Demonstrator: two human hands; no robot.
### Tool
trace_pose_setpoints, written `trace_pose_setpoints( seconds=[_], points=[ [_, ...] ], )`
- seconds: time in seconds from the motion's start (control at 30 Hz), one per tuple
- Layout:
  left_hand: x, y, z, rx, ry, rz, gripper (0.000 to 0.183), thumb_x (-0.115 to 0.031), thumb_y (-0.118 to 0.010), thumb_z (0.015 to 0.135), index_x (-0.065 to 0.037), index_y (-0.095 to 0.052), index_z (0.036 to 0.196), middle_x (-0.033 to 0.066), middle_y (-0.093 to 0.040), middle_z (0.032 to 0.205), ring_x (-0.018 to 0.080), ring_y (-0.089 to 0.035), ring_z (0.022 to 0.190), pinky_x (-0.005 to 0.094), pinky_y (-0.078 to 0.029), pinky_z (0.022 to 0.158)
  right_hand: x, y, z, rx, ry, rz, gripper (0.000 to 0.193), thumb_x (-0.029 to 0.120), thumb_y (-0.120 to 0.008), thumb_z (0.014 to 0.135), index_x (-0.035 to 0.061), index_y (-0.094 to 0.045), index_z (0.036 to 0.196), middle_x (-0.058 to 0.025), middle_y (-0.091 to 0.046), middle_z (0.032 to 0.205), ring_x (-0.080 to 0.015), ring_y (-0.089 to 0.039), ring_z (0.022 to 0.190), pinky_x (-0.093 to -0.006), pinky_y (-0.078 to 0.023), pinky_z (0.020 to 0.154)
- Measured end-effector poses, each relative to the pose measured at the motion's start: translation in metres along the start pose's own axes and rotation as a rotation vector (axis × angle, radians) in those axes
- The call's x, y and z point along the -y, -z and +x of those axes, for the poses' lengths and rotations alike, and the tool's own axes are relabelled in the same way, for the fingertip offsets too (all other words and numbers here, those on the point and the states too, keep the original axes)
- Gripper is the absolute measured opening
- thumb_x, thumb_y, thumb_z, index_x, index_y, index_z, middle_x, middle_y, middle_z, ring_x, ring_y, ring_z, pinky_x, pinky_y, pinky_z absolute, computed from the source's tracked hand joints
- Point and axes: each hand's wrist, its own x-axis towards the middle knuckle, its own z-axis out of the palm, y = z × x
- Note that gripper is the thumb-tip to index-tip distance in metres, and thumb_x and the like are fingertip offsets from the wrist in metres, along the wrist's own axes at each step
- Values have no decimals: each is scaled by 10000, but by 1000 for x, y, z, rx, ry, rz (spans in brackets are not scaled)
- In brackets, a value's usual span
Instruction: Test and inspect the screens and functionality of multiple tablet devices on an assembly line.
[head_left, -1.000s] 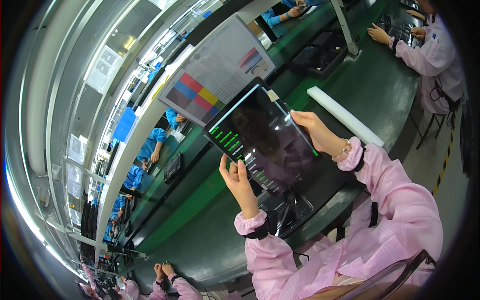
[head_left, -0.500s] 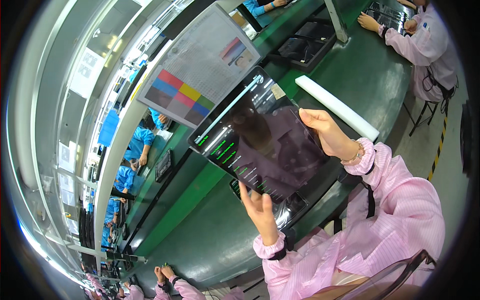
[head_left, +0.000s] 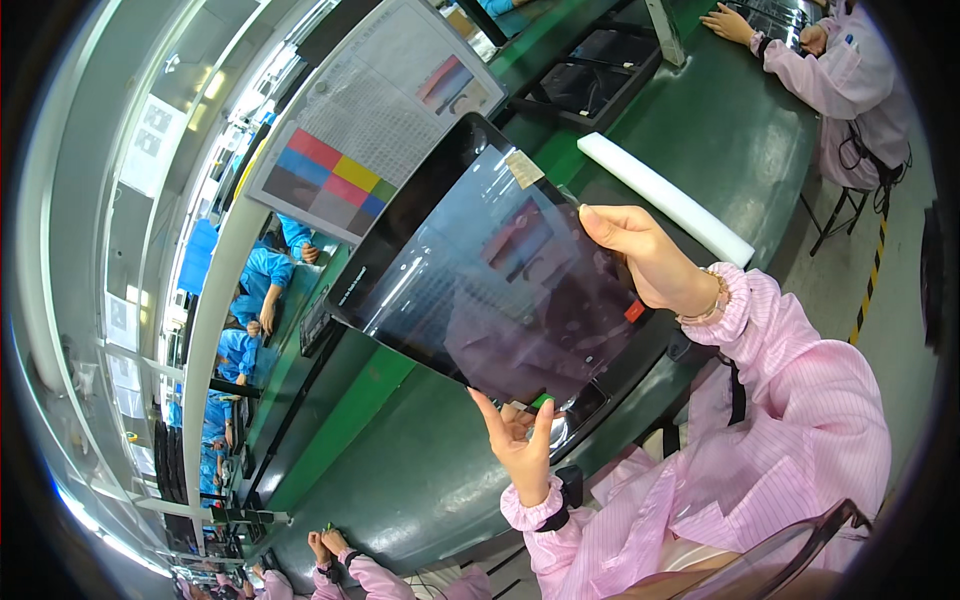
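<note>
Between my two hands a large black tablet (head_left: 480,290) is held up at a slant. Its dark glossy screen has a small red square near the right edge, a green mark near my left thumb and a beige sticker (head_left: 523,170) at the top. My right hand (head_left: 655,260) grips the right edge, thumb on the front and fingers behind. At the lower edge, my left hand (head_left: 520,440) supports the tablet, thumb and index finger spread and the other fingers partly hidden. Reflections of the printed sheet and pink clothing cross the glass.
A printed sheet with coloured blocks (head_left: 330,170) stands behind the tablet. A white foam bar (head_left: 665,195) lies on the green table (head_left: 400,470). Beyond is a black tray (head_left: 590,80) of dark panels. A person in pink (head_left: 840,90) works at the far right; others in blue sit at the left.
Green text lines on the tablet's screen have given way to a plain dark display with a red square and a green mark. The tablet has tilted and shifted slightly left, both hands with it.
</note>
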Motion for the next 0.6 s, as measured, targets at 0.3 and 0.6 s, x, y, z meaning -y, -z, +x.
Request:
trace_pose_setpoints(
  seconds=[0.3, 0.6],
  points=[
    [3, 2, 1, -10, -25, -3, 904, 106, -583, 799, -136, -22, 1465, 141, -585, 921, 164, -590, 788, 332, -570, 656, 1, -4, 5, 45, 2, -22, 374, 312, -459, 967, -17, -617, 1049, -8, -623, 1022, -54, -526, 929, -236, -390, 878],
    [3, 3, 0, 8, -17, 34, 907, 119, -581, 796, -120, -15, 1463, 138, -586, 925, 164, -595, 789, 326, -569, 665, 1, -3, 4, 34, -13, -17, 366, 306, -464, 966, -17, -619, 1041, -9, -622, 1018, -48, -521, 922, -233, -396, 862]
  ],
)
